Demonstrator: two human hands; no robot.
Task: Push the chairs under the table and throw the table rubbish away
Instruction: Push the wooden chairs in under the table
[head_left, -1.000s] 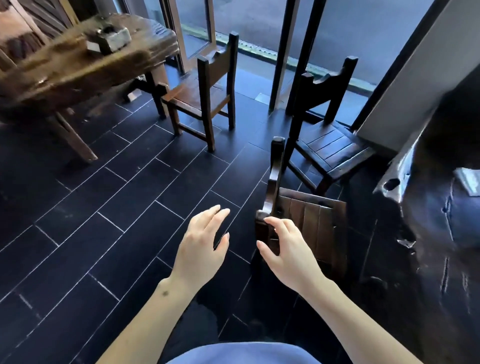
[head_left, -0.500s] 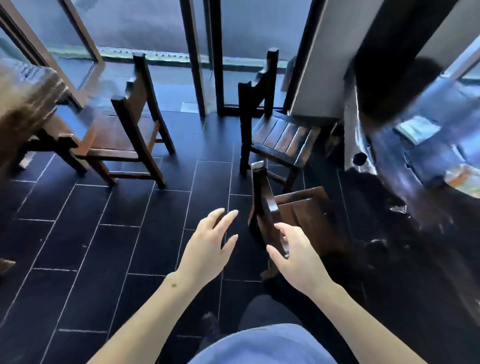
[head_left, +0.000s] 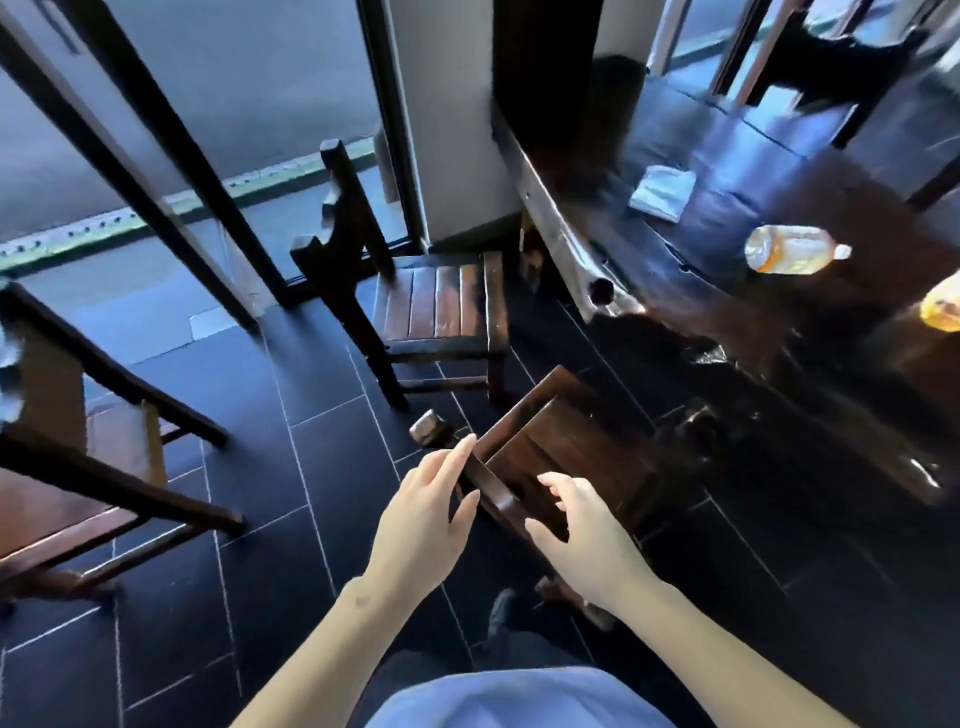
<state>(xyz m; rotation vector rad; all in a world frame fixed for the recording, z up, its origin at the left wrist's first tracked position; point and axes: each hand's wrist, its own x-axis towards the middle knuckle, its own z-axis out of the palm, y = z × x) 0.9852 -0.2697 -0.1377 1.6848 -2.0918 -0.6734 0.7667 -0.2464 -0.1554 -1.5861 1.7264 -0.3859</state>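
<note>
Wooden chair back (head_left: 493, 488) sits between my open left grip (head_left: 421, 525) and right grip (head_left: 582, 535), unheld; next I clasp it and push toward the surface (head_left: 779, 291).

The bench (head_left: 737, 291) is dark, glossy wood with a rough edge. The near chair (head_left: 566, 447) and the slatted chair (head_left: 441, 306) are dark varnished wood. The bottle (head_left: 792, 249) is clear plastic. Floor tiles (head_left: 322, 457) look matt and dark.
</note>
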